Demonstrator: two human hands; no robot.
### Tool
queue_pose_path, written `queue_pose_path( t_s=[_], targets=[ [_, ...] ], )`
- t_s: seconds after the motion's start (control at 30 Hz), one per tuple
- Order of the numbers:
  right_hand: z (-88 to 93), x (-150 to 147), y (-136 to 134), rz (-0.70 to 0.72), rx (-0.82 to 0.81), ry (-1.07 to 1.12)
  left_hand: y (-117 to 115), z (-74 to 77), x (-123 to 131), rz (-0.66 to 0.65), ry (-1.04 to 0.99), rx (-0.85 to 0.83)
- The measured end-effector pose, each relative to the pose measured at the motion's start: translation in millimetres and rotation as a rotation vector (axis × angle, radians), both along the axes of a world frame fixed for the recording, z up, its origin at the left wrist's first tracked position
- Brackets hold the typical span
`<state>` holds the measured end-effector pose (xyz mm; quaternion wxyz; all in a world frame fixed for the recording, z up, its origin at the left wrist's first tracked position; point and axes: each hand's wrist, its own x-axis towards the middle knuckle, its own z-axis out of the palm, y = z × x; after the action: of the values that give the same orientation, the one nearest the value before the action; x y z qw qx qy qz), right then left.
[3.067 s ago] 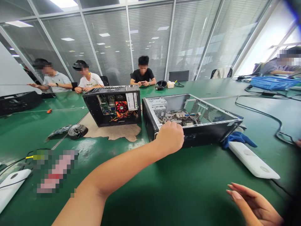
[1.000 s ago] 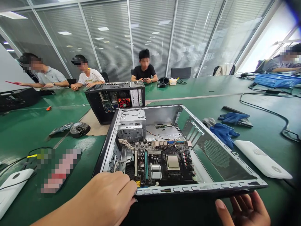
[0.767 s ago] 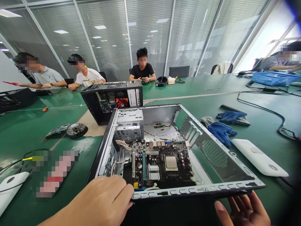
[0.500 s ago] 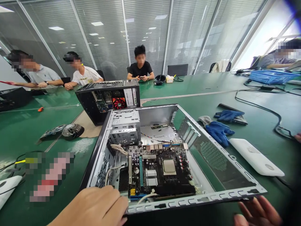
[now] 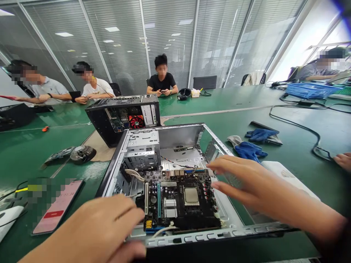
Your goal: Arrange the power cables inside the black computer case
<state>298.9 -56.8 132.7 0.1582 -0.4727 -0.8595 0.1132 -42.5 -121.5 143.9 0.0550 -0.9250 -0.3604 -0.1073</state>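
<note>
An open computer case [image 5: 199, 235] lies on its side, its metal rim nearest me. Inside it rests a black motherboard [image 5: 178, 186] with a bare processor [image 5: 191, 195] in its socket and white and blue-green slots. My left hand [image 5: 109, 226] is over the near left corner of the case; its fingers and thumb are apart around the rim, and I cannot tell whether they touch it. Over the right edge of the board, my right hand [image 5: 246, 180] reaches in with thumb and fingers spread, holding nothing. Pale cables [image 5: 134, 173] run beside the drive bay [image 5: 141, 159].
Behind stands a second computer case [image 5: 123, 117] with a red fan. A phone [image 5: 59, 210] and a round cooler [image 5: 83, 154] lie left. Blue gloves [image 5: 249, 149], a white device [image 5: 285, 175], cables and a blue basket [image 5: 312, 90] are right. Several people sit around the table.
My right hand has left the near right corner of the case and moved up and inward over the motherboard. My left hand has loosened at the near left rim. The view has shifted slightly.
</note>
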Motion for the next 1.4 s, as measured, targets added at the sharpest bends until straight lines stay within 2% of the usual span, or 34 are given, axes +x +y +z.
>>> queue_pose_path(
  t_s=[0.1, 0.17, 0.23, 0.33, 0.43, 0.57, 0.67, 0.87, 1.0, 1.13, 1.27, 1.4],
  targets=[
    [0.5, -18.8, 42.2, 0.064, -0.082, -0.307, 39.6, 19.1, 13.8, 0.048, 0.116, -0.146],
    [-7.0, -23.4, 59.6, 0.084, -0.165, -0.490, 67.8, 22.7, 24.3, 0.067, 0.208, -0.231],
    [-14.4, -24.8, 67.7, 0.057, -0.226, -0.610, 91.8, 18.2, 35.5, 0.079, 0.318, -0.297],
    [-20.5, -24.5, 68.4, 0.048, -0.230, -0.656, 115.0, 2.5, 51.0, 0.103, 0.456, -0.373],
    [-22.3, -23.4, 65.7, 0.037, -0.231, -0.640, 125.9, -14.6, 59.7, 0.101, 0.500, -0.403],
    [-23.2, -20.6, 65.5, 0.086, -0.251, -0.601, 133.2, -29.6, 59.7, 0.158, 0.532, -0.538],
    [-21.2, -19.0, 65.8, 0.104, -0.246, -0.576, 137.8, -32.5, 58.0, 0.136, 0.454, -0.591],
    [-12.4, -18.6, 60.2, 0.093, -0.224, -0.492, 143.1, -26.8, 54.2, -0.018, 0.343, -0.609],
    [-6.8, -18.1, 54.7, 0.120, -0.239, -0.414, 142.5, -19.6, 49.6, -0.086, 0.289, -0.659],
    [3.0, -13.2, 54.9, 0.152, -0.240, -0.336, 143.2, -3.8, 46.2, -0.106, 0.215, -0.723],
    [19.5, -4.5, 59.2, 0.117, -0.270, -0.193, 152.5, 23.7, 45.5, -0.081, 0.163, -0.734],
    [39.4, 1.0, 61.5, 0.019, -0.387, -0.020, 172.5, 54.4, 47.5, -0.129, 0.182, -0.747]
  ],
)
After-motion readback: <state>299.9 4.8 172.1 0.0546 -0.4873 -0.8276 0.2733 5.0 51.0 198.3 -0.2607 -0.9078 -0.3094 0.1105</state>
